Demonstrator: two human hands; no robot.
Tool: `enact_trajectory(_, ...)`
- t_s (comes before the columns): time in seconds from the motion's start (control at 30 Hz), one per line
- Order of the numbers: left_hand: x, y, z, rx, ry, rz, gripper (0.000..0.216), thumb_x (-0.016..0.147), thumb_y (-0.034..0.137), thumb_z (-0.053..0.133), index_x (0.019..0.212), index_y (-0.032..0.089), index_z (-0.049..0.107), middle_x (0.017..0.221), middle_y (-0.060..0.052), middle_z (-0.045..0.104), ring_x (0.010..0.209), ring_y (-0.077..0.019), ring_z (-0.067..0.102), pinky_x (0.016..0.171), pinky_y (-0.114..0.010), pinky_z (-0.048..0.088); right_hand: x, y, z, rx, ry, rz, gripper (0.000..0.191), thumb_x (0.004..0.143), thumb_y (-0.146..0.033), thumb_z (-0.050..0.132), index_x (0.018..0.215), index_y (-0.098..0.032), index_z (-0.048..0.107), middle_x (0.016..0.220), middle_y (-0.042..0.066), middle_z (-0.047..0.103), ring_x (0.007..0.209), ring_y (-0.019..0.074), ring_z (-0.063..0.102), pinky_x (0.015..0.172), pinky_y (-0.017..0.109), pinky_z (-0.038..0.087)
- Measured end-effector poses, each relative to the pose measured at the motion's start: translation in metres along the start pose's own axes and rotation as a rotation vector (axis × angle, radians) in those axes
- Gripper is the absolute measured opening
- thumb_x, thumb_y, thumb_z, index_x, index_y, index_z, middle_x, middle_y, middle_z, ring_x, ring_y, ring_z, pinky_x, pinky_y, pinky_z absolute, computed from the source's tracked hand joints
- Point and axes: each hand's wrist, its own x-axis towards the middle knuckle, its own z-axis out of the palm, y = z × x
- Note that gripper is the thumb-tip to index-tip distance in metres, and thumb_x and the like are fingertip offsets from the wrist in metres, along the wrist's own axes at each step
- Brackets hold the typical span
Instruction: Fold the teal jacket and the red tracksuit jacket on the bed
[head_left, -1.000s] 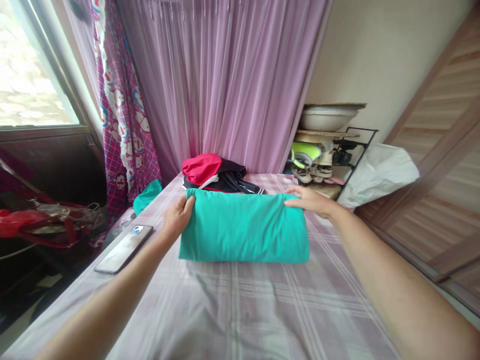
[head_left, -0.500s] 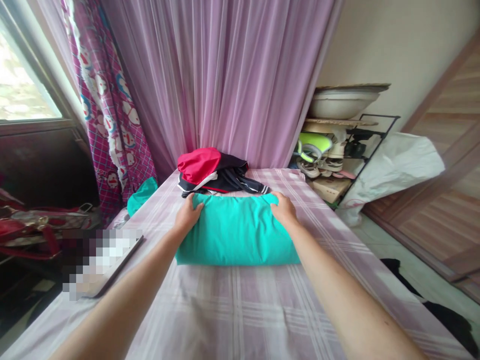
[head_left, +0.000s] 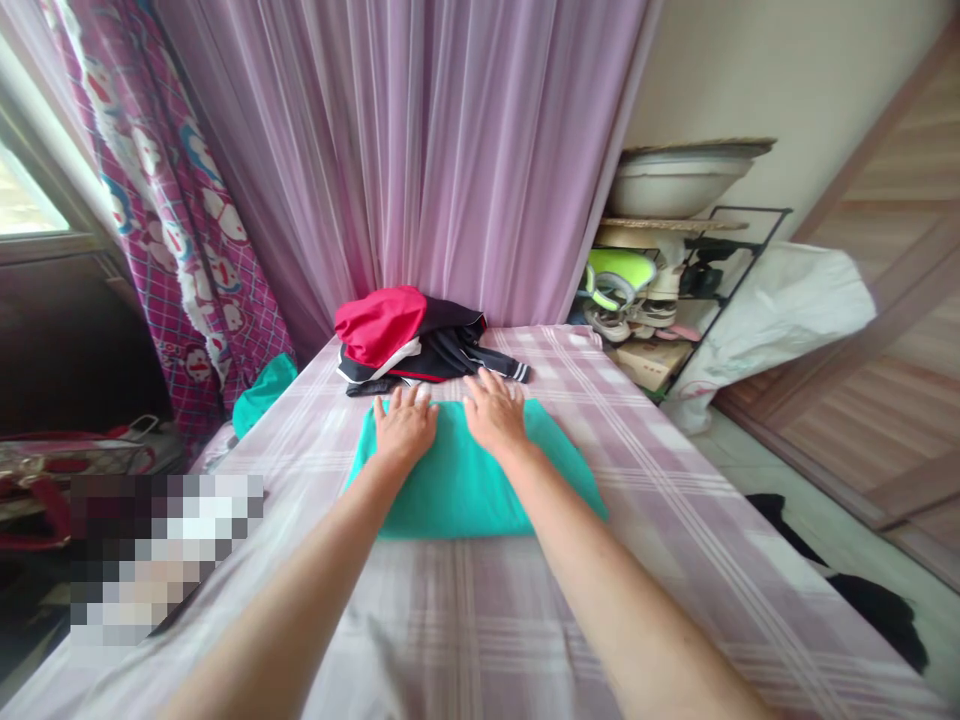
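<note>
A folded teal cloth garment (head_left: 457,500) lies flat in front of me on the plaid bedsheet (head_left: 465,610). My left hand (head_left: 405,428) rests palm down on its upper left part, fingers spread toward the far edge. On the upper right part lies my right hand (head_left: 495,412), also flat with its fingers apart. What kind of garment the teal cloth is cannot be made out. Just beyond my fingertips sits a crumpled red and black jacket (head_left: 450,345) with white stripes on a cuff.
At the far right a rack (head_left: 720,290) holds shoes, a box and a white basin (head_left: 679,185). A white plastic bag (head_left: 795,300) hangs beside it. More teal cloth (head_left: 264,395) lies at the left edge, near a pixelated object (head_left: 172,560). Purple curtains (head_left: 480,150) close off the far end.
Both hands have let go of the teal garment's far corners and moved inward, now lying flat on it. The garment looks flatter. The view has shifted slightly.
</note>
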Motion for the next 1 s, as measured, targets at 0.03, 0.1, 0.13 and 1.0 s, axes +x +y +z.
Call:
enact_trajectory(0.03,-0.001,0.007,0.007,-0.002,-0.044,-0.006,0.051,0.102,0.040,0.029,0.145,0.026,0.052,0.159,-0.007,0.042,0.149,-0.0322,0.031,0.121,-0.063,0.015,0.000,-0.007,0.007,0.010,-0.081,0.014,0.052,0.102,-0.039,0.029,0.149,-0.027,0.046,0.162,0.008,0.036,0.148,0.0285,0.028,0.116,0.059,0.021)
enact_trajectory(0.1,-0.005,0.013,0.022,-0.011,-0.083,-0.016,0.053,0.102,0.043,0.027,0.149,0.026,0.048,0.161,-0.007,0.039,0.151,-0.0314,0.027,0.122,-0.063,0.013,-0.004,-0.011,0.023,0.002,-0.206,0.077,0.057,0.102,-0.047,0.027,0.151,-0.024,0.046,0.159,0.011,0.041,0.147,0.0299,0.030,0.117,0.059,0.017)
enact_trajectory(0.13,-0.007,0.013,0.029,-0.016,-0.085,-0.014,0.055,0.102,0.044,0.027,0.150,0.026,0.045,0.162,-0.007,0.037,0.152,-0.0311,0.026,0.122,-0.063,0.012,-0.006,-0.009,0.030,-0.009,-0.237,0.105,0.060,0.102,-0.051,0.026,0.151,-0.023,0.045,0.158,0.012,0.042,0.147,0.0305,0.031,0.118,0.059,0.015)
enact_trajectory(1.0,-0.037,-0.062,0.051,-0.248,-0.060,-0.162,0.065,0.100,0.052,0.032,0.156,0.018,0.033,0.164,-0.012,0.030,0.150,-0.0284,0.032,0.119,-0.051,0.030,-0.091,0.067,0.024,-0.282,-0.112,0.283,0.060,0.103,-0.047,0.028,0.152,-0.017,0.043,0.156,0.018,0.042,0.135,0.0311,0.049,0.111,0.048,0.037)
